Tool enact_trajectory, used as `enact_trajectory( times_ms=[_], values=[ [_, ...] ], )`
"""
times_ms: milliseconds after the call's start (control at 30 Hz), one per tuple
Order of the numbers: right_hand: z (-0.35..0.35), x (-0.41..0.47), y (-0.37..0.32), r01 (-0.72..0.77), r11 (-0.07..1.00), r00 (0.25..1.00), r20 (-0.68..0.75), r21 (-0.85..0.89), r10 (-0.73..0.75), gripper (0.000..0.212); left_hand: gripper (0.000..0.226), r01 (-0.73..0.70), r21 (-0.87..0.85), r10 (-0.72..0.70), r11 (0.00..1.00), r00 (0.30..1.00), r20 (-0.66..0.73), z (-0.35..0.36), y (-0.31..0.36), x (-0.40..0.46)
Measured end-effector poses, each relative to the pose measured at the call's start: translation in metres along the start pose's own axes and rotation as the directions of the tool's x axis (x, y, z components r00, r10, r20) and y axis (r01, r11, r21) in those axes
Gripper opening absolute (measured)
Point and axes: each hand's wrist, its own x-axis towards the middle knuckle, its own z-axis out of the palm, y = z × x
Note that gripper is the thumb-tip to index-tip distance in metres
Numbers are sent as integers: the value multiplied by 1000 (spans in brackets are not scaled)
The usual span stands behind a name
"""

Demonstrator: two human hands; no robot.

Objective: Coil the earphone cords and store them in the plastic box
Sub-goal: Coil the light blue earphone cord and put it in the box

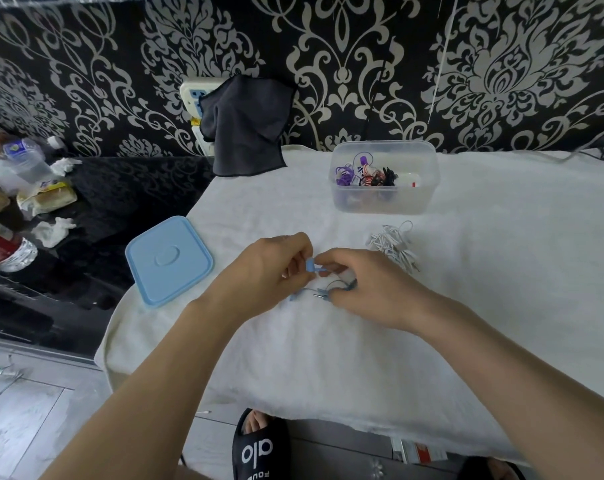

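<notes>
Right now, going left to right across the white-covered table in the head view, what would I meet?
Blue lid → left hand → blue earphones → right hand → white earphone bundle, with the plastic box farther back.

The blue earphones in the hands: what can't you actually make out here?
Head view only:
- blue earphone cord: how far coiled, hidden under the right hand.
- left hand: its fingertips' grip, partly hidden behind the earpiece.
- plastic box: count of stored earphones, too tangled and small.
- white earphones: cord ends, too small.
</notes>
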Motion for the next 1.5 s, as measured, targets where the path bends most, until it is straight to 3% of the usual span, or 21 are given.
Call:
enact_trajectory(
  times_ms=[167, 367, 500, 600, 700, 800, 867, 967, 1067, 1167, 1367, 1500],
  values=[
    [-5, 5, -6, -74, 911, 991, -69, 407, 112, 11, 22, -66, 45, 70, 997, 992, -105, -3, 11, -4],
    [-4, 5, -13, -19, 886, 981, -164, 463, 107, 4, 34, -115, -6, 113, 993, 982, -150, -7, 19, -8],
    [-7, 2, -11, -6, 916, 979, -182, 400, 87, 4, 36, -166, -95, 151, 982, 978, -145, -10, 20, -10],
    [-9, 2, -11, 6, 941, 979, -194, 340, 63, 5, 20, -120, -178, 94, 977, 985, -145, -10, 22, -8],
    [-8, 2, -9, 21, 955, 977, -207, 295, 42, 6, 6, -111, -187, 83, 976, 985, -148, -9, 22, -7],
    [-5, 2, -8, 16, 971, 983, -182, 238, 28, 9, 5, -83, -164, 66, 983, 992, -108, -8, 17, -10],
    [-4, 1, -6, 33, 995, 989, -149, 96, -19, 21, 7, -33, -124, 27, 992, 998, -54, -5, 11, -11],
    [-4, -2, -2, 85, 959, 996, 8, -271, -86, 42, 6, 58, -11, -57, 998, 997, 50, -2, -2, -13],
    [0, -3, 3, 133, 885, 989, 114, -446, -92, 35, 10, 118, 40, -122, 992, 986, 117, 0, -11, -15],
    [-1, -2, 2, 122, 879, 992, 87, -461, -91, 16, 4, 126, 52, -131, 991, 985, 108, 2, -13, -15],
    [-3, -1, 5, 94, 939, 996, 37, -330, -87, 4, 36, 184, 80, -197, 980, 959, 203, 4, -11, -21],
    [-2, -1, 4, 57, 970, 998, -27, -235, -65, 17, 14, 119, 108, -135, 987, 979, 152, 11, -8, -16]
  ],
)
